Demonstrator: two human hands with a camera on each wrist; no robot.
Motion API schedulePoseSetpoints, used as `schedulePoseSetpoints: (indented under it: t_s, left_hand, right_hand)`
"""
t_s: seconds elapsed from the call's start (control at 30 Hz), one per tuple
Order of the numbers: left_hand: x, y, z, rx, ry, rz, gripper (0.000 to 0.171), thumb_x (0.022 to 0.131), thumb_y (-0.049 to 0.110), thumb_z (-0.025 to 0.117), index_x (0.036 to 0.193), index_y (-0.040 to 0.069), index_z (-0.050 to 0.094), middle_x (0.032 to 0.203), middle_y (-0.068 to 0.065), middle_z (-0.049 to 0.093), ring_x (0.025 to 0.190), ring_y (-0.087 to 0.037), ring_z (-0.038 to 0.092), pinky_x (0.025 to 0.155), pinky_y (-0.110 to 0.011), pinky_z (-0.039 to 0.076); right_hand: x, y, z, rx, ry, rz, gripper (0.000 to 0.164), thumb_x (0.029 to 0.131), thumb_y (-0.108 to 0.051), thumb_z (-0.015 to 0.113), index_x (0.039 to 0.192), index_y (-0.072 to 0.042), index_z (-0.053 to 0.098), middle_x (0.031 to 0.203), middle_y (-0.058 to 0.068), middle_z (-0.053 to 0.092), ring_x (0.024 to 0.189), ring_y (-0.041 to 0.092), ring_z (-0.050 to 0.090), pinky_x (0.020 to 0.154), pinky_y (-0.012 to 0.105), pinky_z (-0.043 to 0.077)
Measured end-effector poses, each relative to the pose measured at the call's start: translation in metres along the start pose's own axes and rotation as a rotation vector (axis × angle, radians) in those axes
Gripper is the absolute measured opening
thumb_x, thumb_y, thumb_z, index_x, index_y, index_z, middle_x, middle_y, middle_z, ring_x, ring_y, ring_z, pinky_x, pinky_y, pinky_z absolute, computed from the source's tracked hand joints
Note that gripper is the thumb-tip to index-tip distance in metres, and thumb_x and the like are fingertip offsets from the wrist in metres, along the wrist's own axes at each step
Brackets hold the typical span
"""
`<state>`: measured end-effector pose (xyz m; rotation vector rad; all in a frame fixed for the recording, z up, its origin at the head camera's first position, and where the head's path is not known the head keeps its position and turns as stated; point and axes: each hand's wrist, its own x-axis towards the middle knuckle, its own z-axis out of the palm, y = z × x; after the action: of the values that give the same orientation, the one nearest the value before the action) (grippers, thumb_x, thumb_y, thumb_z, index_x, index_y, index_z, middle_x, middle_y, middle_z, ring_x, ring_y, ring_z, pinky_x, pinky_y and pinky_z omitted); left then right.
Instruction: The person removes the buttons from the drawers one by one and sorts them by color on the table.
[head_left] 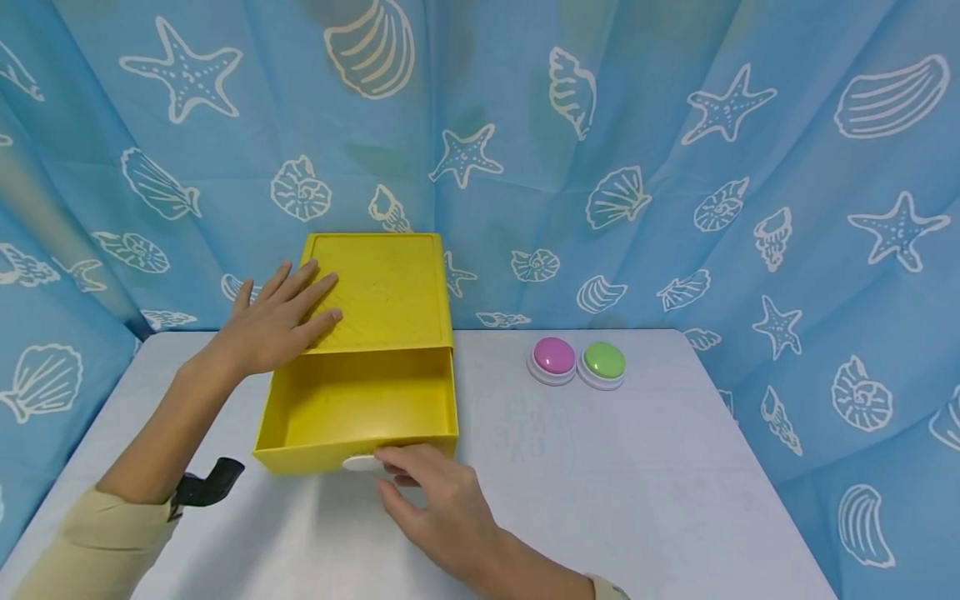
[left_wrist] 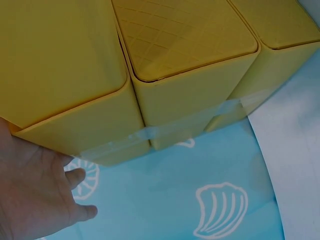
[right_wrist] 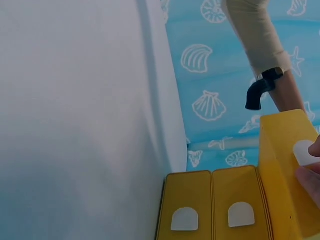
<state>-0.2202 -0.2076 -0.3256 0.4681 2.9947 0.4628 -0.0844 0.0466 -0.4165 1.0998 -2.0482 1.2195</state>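
A yellow drawer unit (head_left: 382, 287) stands against the back curtain, its top drawer (head_left: 300, 461) pulled well out. The part of the drawer's inside that shows holds nothing. My left hand (head_left: 273, 329) lies on the left part of the unit's top, fingers spread. In the left wrist view, that hand (left_wrist: 35, 192) is beside the stacked yellow casings. My right hand (head_left: 442, 512) is at the drawer front, its curled fingers holding the white handle (head_left: 362, 462) by its right side. Fingers at the handle (right_wrist: 302, 152) also show at the edge of the right wrist view.
Two shut drawers with white handles (right_wrist: 185, 219) sit below the pulled-out one. To the right on the white table (head_left: 600, 483) are a pink button (head_left: 554, 356) and a green button (head_left: 604, 360), side by side. A blue shell-patterned curtain (head_left: 510, 200) hangs behind.
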Motion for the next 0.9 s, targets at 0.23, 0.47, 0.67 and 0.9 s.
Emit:
schedulePoseSetpoints:
  t_s: [0.23, 0.47, 0.67, 0.9]
  left_hand:
    - [0.0, 0.002, -0.002, 0.008, 0.002, -0.001, 0.074, 0.104, 0.058, 0.032, 0.16, 0.011, 0.022, 0.165, -0.018, 0.007, 0.149, -0.043, -0.004, 0.11, -0.07, -0.01]
    - [-0.002, 0.002, -0.001, 0.003, 0.007, -0.002, 0.074, 0.104, 0.057, 0.033, 0.16, 0.011, 0.022, 0.165, -0.018, 0.007, 0.15, -0.042, -0.005, 0.109, -0.07, -0.01]
    - [-0.001, 0.002, 0.0, 0.013, 0.005, 0.001, 0.074, 0.104, 0.058, 0.033, 0.16, 0.011, 0.022, 0.165, -0.019, 0.007, 0.149, -0.042, -0.006, 0.109, -0.069, -0.011]
    - [0.0, 0.002, 0.0, 0.031, -0.005, 0.0, 0.074, 0.104, 0.057, 0.031, 0.16, 0.011, 0.021, 0.165, -0.02, 0.006, 0.149, -0.042, -0.007, 0.109, -0.07, -0.01]
  right_hand:
    - [0.01, 0.006, 0.003, -0.012, 0.031, 0.046, 0.033, 0.082, 0.005, 0.078, 0.112, -0.001, 0.068, 0.1, 0.007, 0.069, 0.089, 0.009, 0.07, 0.079, 0.015, 0.052]
    - [0.023, 0.014, 0.007, -0.044, 0.067, 0.079, 0.02, 0.085, 0.002, 0.076, 0.103, -0.003, 0.071, 0.095, 0.005, 0.071, 0.083, 0.006, 0.07, 0.076, 0.013, 0.052]
    - [0.033, 0.025, 0.01, -0.09, 0.086, 0.077, 0.014, 0.086, -0.002, 0.077, 0.098, -0.004, 0.071, 0.09, 0.004, 0.071, 0.081, 0.006, 0.069, 0.075, 0.012, 0.052]
    - [0.038, 0.033, 0.013, -0.101, 0.076, 0.09, 0.014, 0.086, -0.008, 0.079, 0.095, -0.005, 0.068, 0.087, 0.003, 0.07, 0.079, 0.006, 0.069, 0.074, 0.011, 0.051]
